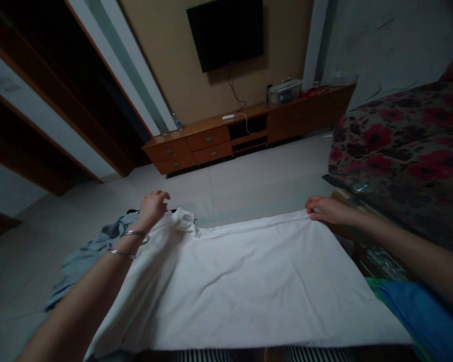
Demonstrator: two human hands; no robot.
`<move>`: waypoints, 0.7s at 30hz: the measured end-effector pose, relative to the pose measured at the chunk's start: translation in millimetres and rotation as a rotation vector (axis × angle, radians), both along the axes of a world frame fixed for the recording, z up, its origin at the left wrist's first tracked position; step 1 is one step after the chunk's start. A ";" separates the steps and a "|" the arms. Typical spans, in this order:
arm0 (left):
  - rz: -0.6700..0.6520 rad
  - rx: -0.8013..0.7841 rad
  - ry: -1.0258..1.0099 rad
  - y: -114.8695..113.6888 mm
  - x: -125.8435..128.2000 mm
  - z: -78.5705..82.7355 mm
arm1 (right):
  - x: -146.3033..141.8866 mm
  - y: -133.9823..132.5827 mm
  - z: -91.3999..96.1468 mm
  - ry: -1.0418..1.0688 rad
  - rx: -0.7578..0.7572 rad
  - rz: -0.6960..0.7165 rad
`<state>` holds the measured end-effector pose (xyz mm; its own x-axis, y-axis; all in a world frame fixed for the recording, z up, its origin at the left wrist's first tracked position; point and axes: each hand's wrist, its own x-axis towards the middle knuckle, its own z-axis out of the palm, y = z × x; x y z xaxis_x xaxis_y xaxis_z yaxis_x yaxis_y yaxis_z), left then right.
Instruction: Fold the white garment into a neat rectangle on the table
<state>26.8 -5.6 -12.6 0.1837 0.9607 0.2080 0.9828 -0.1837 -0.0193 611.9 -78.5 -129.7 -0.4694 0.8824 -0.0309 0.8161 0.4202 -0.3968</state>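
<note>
Pinching the far right corner of a plain white fabric sheet [249, 281] between thumb and fingers, the right hand [324, 208] probably keeps that edge taut. The left hand [154, 206], with silver metal bangles [136, 233] at its wrist, curls over the far left edge (whether it grips, I cannot tell). The sheet spreads across the near middle, apparently for smoothing; its long axis runs left to right, its far edge facing the low brown wooden cabinet [211, 143].

TV [228, 32] cut by top edge; striped fabric [204, 356] partly hidden under white cloth [241, 281]
</note>
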 end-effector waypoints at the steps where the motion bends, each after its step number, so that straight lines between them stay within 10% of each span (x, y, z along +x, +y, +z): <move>1: -0.135 -0.060 -0.018 -3.8 11.3 -5.3 | 0.0 0.5 -1.1 -0.007 -0.007 0.006; 6: -0.619 -0.501 -0.040 -29.7 62.3 -35.3 | 1.4 1.8 -4.7 0.010 -0.030 0.018; 21: -0.656 -0.456 0.255 -45.7 63.4 -58.1 | 1.8 3.2 -0.1 0.095 -0.169 0.028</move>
<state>90.2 -51.3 -70.7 0.7234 0.6224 -0.2988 0.6494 -0.7604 -0.0116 613.7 -75.4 -129.8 -0.5017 0.8550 -0.1316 0.7605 0.3634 -0.5381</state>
